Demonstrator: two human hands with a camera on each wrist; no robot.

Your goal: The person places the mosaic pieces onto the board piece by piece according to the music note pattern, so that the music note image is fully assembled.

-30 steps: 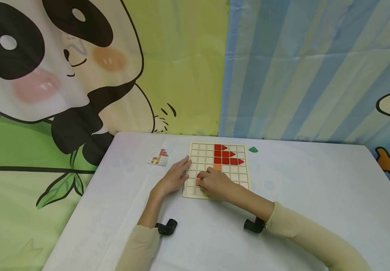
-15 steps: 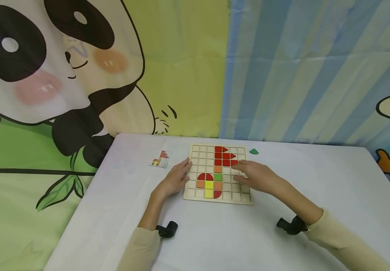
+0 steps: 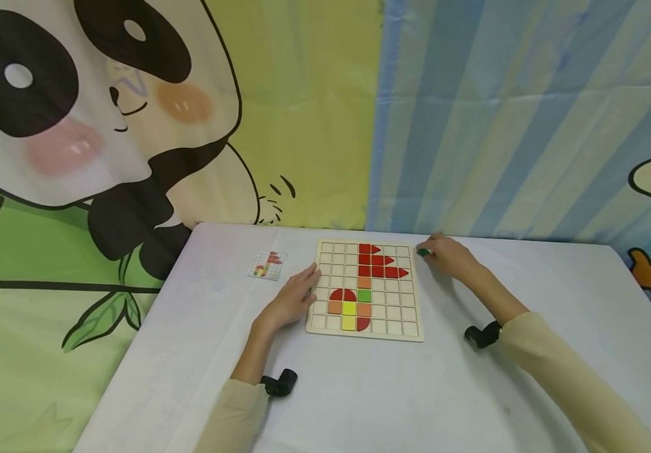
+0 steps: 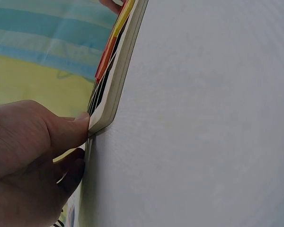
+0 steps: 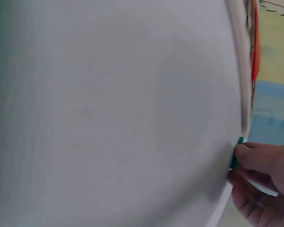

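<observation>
At the table's back right, my right hand (image 3: 451, 257) pinches a small green fan-shaped piece (image 3: 424, 251) between thumb and fingers, just beyond the board's right edge. The right wrist view shows the green piece (image 5: 236, 154) partly covered by the thumb. My left hand (image 3: 289, 301) rests against the left edge of the square wooden grid board (image 3: 394, 311), its thumb touching the rim in the left wrist view. On the board lie red squares with pointed red ends (image 3: 378, 272), orange squares (image 3: 364, 283), a green square (image 3: 364, 296), yellow squares (image 3: 349, 316) and rounded red pieces (image 3: 342, 294).
A small pattern card (image 3: 267, 265) with a coloured grid picture lies left of the board. The white tabletop (image 3: 359, 396) stretches out in front. Behind its back edge hangs a printed cloth (image 3: 302, 126) with a panda. Black cameras (image 3: 280, 382) are strapped to both wrists.
My right hand has left the lower board, uncovering the pieces there, and has moved right and back to grip the green fan-shaped piece. The left hand stays at the board's edge.
</observation>
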